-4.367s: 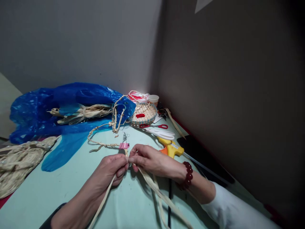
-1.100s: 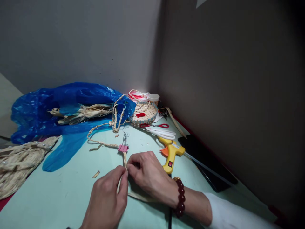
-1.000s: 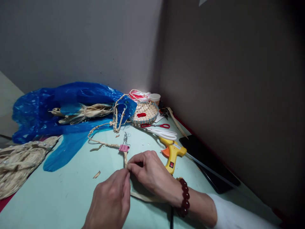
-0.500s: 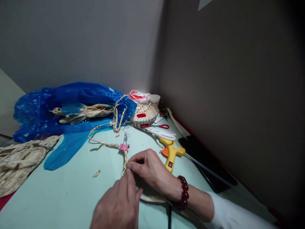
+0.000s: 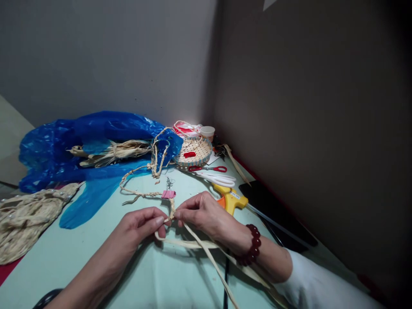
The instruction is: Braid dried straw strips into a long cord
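Observation:
A thin braid of pale straw [image 5: 141, 194] runs across the light green table [image 5: 96, 249] to a pink binder clip [image 5: 168, 194]. Just below the clip, my left hand [image 5: 140, 225] and my right hand [image 5: 202, 214] both pinch the braid's working end, fingertips almost touching. Loose flat straw strips [image 5: 199, 245] trail from the pinch toward me and to the right. A dark red bead bracelet [image 5: 253, 245] circles my right wrist.
A blue plastic bag [image 5: 83, 146] holding dried husks lies at the back left, a woven straw mat [image 5: 22, 214] at the far left. Behind my hands are a small round basket [image 5: 193, 152], red-handled scissors [image 5: 209, 169], a yellow glue gun [image 5: 230, 198] and a black phone [image 5: 273, 210] by the wall.
My left hand has drawn back to the left and turned palm-side up, and a strip now loops out below the pinch. My right hand stays at the braid's end.

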Demonstrator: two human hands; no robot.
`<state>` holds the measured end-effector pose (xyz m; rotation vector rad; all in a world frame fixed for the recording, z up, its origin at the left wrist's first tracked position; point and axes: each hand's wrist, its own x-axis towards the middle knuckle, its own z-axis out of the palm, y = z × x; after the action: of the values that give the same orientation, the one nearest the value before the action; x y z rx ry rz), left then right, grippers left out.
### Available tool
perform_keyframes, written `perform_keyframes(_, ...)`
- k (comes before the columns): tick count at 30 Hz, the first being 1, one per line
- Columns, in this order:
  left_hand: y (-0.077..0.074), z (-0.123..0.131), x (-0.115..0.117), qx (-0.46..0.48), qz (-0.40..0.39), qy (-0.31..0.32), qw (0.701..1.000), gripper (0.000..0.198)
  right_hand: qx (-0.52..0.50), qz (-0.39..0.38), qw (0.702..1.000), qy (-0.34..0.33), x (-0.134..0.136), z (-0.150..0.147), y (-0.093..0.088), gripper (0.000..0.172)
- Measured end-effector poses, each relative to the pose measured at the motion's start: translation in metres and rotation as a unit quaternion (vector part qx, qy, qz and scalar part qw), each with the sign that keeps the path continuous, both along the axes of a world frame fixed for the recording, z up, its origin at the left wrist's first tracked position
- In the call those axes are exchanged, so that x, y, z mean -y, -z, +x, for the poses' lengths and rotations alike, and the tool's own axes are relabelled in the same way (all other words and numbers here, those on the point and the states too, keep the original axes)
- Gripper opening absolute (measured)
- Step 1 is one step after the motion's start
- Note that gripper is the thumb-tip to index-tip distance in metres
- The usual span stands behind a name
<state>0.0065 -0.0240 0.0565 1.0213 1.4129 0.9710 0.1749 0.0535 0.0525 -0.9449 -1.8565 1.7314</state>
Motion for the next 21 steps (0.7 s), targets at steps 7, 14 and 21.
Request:
perform_keyframes(7, 0.002, -0.006, -0.003, 0.276, -0.087, -0.005, 0.957, 0.006, -0.028, -0.026, 0.999, 0.004, -0.003, 0.002, -0.003, 0.021)
perform_keyframes(14, 0.009, 0.006, -0.008, 0.093, -0.037, 0.009, 0.995, 0.027, 0.051, 0.148, 0.988, 0.003, 0.007, -0.001, -0.002, 0.025)
perform_keyframes(21, 0.019, 0.014, -0.009, -0.017, -0.012, -0.030, 0.999, 0.024, 0.151, 0.286, 0.946, -0.013, 0.019, -0.002, -0.002, 0.026)
